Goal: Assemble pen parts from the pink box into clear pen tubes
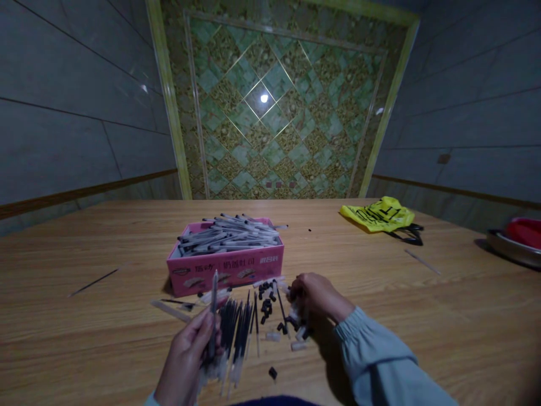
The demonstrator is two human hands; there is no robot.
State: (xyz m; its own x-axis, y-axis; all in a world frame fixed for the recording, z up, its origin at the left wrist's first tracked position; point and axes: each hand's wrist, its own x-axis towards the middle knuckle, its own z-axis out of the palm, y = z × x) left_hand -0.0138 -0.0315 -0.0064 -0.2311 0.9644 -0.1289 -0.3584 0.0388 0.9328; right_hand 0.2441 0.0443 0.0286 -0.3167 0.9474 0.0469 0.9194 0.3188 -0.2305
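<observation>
Greyish see-thru pen (214, 299) is near upright in the L hand (192, 344), pale pointy end up. Just R of it there's a bunch of thin dark refills (242, 332) lying approx side by side, lower ends clear. Further R, small black plugs (266, 308) are scattered loose, some clumped, w/ stubby clear caps (298, 346) mixed in nr the R hand (318, 294). Can't tell if it's gripping 1 tbh.

Pens (232, 235) lie in a carton (226, 274) on the table (101, 344); before it, refills (242, 332) lie left of pen plugs (266, 308). Plastic bag (380, 215) and basin (513, 248) stand to its right.
</observation>
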